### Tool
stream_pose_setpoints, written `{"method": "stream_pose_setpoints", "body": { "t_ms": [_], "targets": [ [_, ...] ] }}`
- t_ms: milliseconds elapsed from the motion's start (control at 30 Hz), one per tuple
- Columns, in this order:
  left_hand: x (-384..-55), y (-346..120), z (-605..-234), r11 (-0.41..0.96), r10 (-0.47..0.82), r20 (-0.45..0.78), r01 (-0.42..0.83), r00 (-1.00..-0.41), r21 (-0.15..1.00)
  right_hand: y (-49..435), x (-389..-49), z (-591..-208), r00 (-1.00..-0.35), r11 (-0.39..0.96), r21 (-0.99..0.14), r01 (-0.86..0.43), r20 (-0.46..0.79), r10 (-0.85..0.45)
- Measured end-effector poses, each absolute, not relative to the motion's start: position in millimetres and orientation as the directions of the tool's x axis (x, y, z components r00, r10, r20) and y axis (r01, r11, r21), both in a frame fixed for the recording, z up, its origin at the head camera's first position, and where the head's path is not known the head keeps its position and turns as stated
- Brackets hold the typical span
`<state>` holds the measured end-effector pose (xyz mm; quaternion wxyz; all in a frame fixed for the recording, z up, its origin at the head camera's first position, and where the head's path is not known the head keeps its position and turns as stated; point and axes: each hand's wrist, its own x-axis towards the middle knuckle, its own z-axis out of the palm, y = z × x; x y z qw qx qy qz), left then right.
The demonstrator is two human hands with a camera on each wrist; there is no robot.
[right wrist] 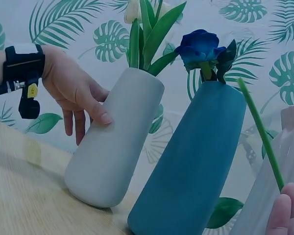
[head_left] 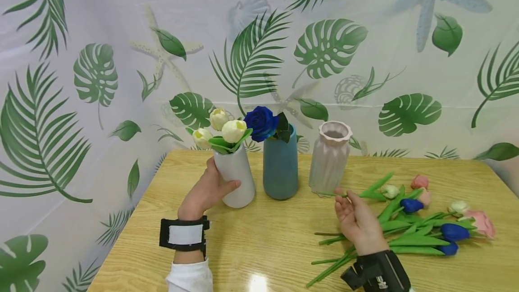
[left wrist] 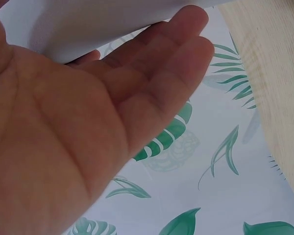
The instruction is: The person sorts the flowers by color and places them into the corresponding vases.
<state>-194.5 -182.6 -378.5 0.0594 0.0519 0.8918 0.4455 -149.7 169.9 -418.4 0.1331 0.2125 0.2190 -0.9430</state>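
Observation:
My left hand (head_left: 208,190) grips the white vase (head_left: 237,179) by its side, thumb across the front. Three cream tulips (head_left: 234,131) stand in that vase, which leans slightly. With thumb and fingers, my right hand (head_left: 357,220) pinches the green stem of a white tulip (head_left: 390,191), its bare end pointing left past the pink vase. In the right wrist view the cut stem (right wrist: 262,129) rises from the fingertips (right wrist: 279,215) in front of the blue vase (right wrist: 191,161). A blue rose (head_left: 261,123) sits in the blue vase, between the white and pink ones.
The pale pink fluted vase (head_left: 329,159) stands right of the blue one, with no flower showing in it. Loose tulips and roses (head_left: 454,232) in blue, pink and white lie on the wooden table (head_left: 259,242) at right. A leaf-print cloth (head_left: 259,57) hangs behind.

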Motion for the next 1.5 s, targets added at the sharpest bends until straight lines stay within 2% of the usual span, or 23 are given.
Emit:
{"method": "stream_pose_setpoints", "body": {
  "t_ms": [67,133,233,400,567,900,1067,1333,1500],
  "targets": [
    [-194,-183,-378,0.602,0.146,-0.061,0.040,-0.987,0.798,170,-150,-419,-0.875,-0.874,-0.325,0.361,-0.443,-0.196],
    [-194,-183,-378,0.605,0.145,-0.064,0.037,-0.987,0.795,169,-149,-418,-0.882,-0.861,-0.354,0.365,-0.429,-0.197],
    [-194,-184,-378,0.602,0.146,-0.066,0.036,-0.987,0.797,167,-147,-417,-0.909,-0.796,-0.500,0.340,-0.390,-0.143],
    [-196,-182,-378,0.590,0.149,-0.063,0.037,-0.987,0.807,164,-144,-412,-0.948,-0.607,-0.746,0.272,-0.318,-0.034],
    [-195,-182,-377,0.594,0.147,-0.069,0.032,-0.987,0.804,158,-144,-405,-0.968,-0.476,-0.856,0.200,-0.246,0.036],
    [-195,-183,-378,0.591,0.154,-0.060,0.043,-0.986,0.806,150,-140,-398,-0.979,-0.381,-0.921,0.086,-0.149,0.140],
    [-195,-182,-378,0.586,0.156,-0.057,0.046,-0.986,0.809,145,-138,-398,-0.974,-0.292,-0.957,-0.001,-0.065,0.217],
    [-194,-183,-378,0.591,0.153,-0.058,0.045,-0.986,0.806,140,-136,-407,-0.937,-0.144,-0.955,-0.259,0.213,0.276],
    [-194,-184,-377,0.590,0.155,-0.062,0.043,-0.986,0.806,157,-162,-464,-0.860,-0.097,-0.877,-0.470,0.431,0.272]
  ]
}}
